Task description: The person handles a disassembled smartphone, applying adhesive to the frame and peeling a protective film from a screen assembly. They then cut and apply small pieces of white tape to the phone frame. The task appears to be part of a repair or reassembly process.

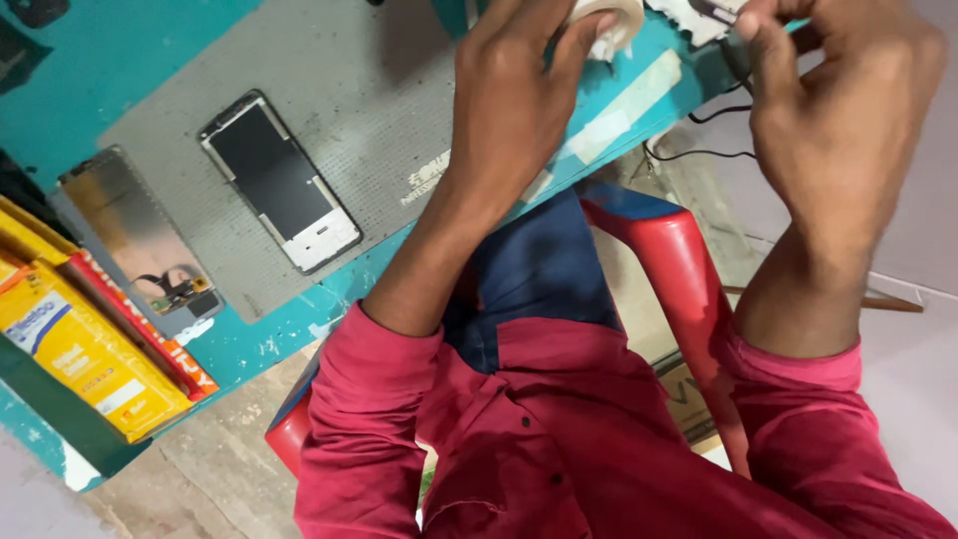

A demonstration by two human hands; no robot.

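White tape roll, held at the top of the view by the left hand: fingers curl round its rim, the thumb side pressing it so it stays steady in the air above the table edge. Only part of the roll shows; the rest is cut off by the frame.

Right hand, level with the left and a little apart from it: fingers pinched closed near the top edge, apparently on something small, perhaps the tape's free end, though the pictures do not show it clearly enough to say.

Grey work mat, to the left of the left hand, lying flat on the teal table; it gives a non-slip bed for parts.

Phone frame with dark panel, on the mat, left of and below the left forearm, laid face up and untouched.

Second dark panel with flex connector, further left, half off the mat.

Yellow box and red box edge, at the far left table edge, well apart from both hands.

Red plastic chair, between the forearms, below them; black cables trail beneath the right hand.

Pinkish-red sleeves, pushed up to bare both wrists.
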